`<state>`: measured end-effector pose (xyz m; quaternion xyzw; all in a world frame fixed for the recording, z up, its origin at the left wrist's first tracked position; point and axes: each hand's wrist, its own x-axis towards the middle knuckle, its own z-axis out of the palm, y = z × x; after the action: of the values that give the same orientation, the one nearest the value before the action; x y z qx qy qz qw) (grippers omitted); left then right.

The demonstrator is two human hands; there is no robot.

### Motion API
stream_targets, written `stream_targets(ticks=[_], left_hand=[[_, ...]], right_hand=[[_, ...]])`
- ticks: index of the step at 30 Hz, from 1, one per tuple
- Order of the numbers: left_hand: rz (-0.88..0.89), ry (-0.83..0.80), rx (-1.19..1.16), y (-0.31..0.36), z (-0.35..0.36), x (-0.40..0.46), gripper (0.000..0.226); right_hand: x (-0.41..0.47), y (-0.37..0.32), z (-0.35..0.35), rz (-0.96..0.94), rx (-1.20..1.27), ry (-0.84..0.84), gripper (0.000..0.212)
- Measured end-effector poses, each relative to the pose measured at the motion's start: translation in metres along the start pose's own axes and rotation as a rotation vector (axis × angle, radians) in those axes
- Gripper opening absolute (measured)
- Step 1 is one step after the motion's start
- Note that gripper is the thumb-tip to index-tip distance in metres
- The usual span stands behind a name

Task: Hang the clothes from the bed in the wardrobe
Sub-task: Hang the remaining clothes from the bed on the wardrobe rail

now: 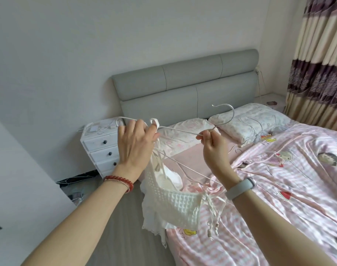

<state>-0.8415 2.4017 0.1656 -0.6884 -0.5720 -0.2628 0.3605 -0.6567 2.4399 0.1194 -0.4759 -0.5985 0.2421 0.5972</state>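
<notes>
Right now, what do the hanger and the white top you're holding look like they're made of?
Thin silvery hanger: likely metal wire with a pale smooth finish, judging by its slim bent hook. White strappy waffle-textured top: soft woven or knit fabric, probably cotton; it has a gridded texture, lace-like hem and limp drape.

A small white waffle-knit top (175, 206) with thin straps and a lacy hem hangs in the air above the near edge of the bed (279, 189), its body sagging and tilted, with knotted ties dangling on its right side. One strap is looped over the left end of a thin white wire hanger (183, 131), which lies nearly level with its hook curling upward on the right. The bed is covered in a pink striped cartoon-print sheet with two pale floral pillows at its head.
</notes>
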Motion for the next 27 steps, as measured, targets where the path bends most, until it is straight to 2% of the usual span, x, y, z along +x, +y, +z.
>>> stream_targets(ticks=[4, 6, 9, 11, 13, 15, 18, 21, 23, 25, 27], left_hand=[[0.006, 0.02, 0.09, 0.014, -0.004, -0.003, 0.019], [0.07, -0.012, 0.007, 0.017, -0.002, -0.004, 0.012], [0.145, -0.148, -0.111, 0.023, 0.003, -0.013, 0.014], [0.085, -0.238, -0.142, 0.029, 0.004, -0.021, 0.014], [-0.001, -0.264, -0.124, 0.032, 0.005, -0.03, 0.017], [-0.08, -0.261, -0.118, 0.032, 0.007, -0.039, 0.022], [-0.213, -0.248, -0.17, 0.03, 0.008, -0.052, 0.024], [-0.326, -0.224, -0.172, 0.03, 0.006, -0.064, 0.023], [-0.437, -0.248, -0.181, 0.029, 0.004, -0.072, 0.024], [-0.521, -0.252, -0.184, 0.026, 0.003, -0.082, 0.028], [-0.532, -0.267, -0.161, 0.021, 0.001, -0.094, 0.027]], right_hand=[[-0.003, 0.012, -0.011, 0.016, 0.025, -0.047, 0.028], [-0.005, 0.019, -0.017, 0.027, 0.054, -0.061, 0.027], [-0.01, 0.028, -0.025, -0.002, 0.065, -0.084, 0.021], [-0.016, 0.038, -0.031, -0.041, 0.049, -0.076, 0.013], [-0.028, 0.055, -0.037, -0.102, -0.045, -0.031, 0.028], [-0.047, 0.079, -0.043, -0.086, -0.11, 0.032, 0.03], [-0.082, 0.122, -0.041, 0.194, -0.168, 0.044, 0.018], [-0.099, 0.156, -0.029, 0.55, -0.195, -0.151, 0.031], [-0.103, 0.165, -0.015, 0.674, -0.106, -0.24, 0.04], [-0.106, 0.169, -0.001, 0.758, -0.044, -0.213, 0.043], [-0.113, 0.168, 0.008, 0.84, -0.02, -0.175, 0.034]])
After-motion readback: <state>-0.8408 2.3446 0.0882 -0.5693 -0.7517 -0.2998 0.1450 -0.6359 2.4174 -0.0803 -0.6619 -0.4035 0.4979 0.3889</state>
